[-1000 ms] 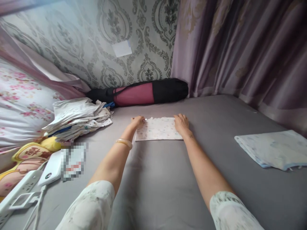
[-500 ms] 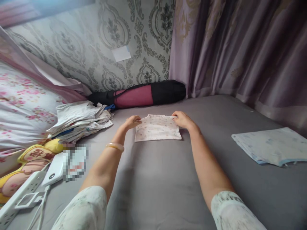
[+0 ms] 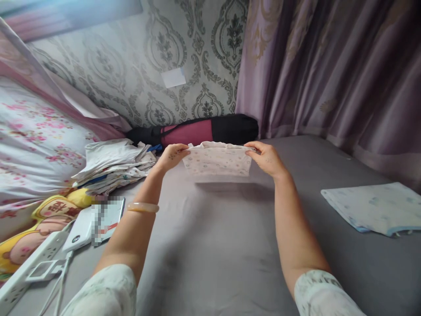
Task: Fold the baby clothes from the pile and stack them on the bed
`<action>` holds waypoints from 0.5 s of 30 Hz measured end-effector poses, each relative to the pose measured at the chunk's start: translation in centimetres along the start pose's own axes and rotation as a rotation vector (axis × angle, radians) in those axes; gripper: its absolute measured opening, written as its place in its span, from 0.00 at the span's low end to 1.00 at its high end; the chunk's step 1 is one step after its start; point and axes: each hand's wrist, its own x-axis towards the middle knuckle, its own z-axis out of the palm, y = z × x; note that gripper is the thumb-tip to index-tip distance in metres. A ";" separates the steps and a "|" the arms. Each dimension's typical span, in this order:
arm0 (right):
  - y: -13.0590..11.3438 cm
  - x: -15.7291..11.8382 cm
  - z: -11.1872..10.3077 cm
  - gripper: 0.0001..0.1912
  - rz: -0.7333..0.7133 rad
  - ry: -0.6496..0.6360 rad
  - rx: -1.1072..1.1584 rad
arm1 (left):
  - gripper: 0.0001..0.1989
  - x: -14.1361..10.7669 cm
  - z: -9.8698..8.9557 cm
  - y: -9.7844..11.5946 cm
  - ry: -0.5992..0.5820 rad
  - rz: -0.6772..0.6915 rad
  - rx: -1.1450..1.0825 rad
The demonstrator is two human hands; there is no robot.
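A small white cloth with a faint print hangs in the air above the grey sheet, its shadow below it. My left hand pinches its upper left corner between thumb and fingers. At the upper right corner, my right hand is closed on the same cloth. The top edge is stretched between both hands and looks gathered in the middle. A light bangle is on my left forearm.
A pile of folded clothes lies at the left, near a yellow plush toy, a power strip and a white power bank. Another folded cloth is at the right. A black and pink bag lies along the wall.
Both hands have lifted the cloth off the sheet, and it now hangs with its lower edge in the air. My hands are slightly further apart.
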 end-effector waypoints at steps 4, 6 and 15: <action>0.2 -0.2 -0.6 0.13 0.039 -0.089 -0.085 | 0.08 -1.6 1.3 0.0 0.071 0.089 0.255; 0.7 -0.5 -0.9 0.12 0.058 -0.273 -0.095 | 0.07 -3.3 2.2 -0.4 -0.027 0.093 0.304; 2.5 -1.0 0.3 0.11 0.232 -0.880 -0.149 | 0.16 -9.7 5.0 -2.7 -0.390 0.171 0.310</action>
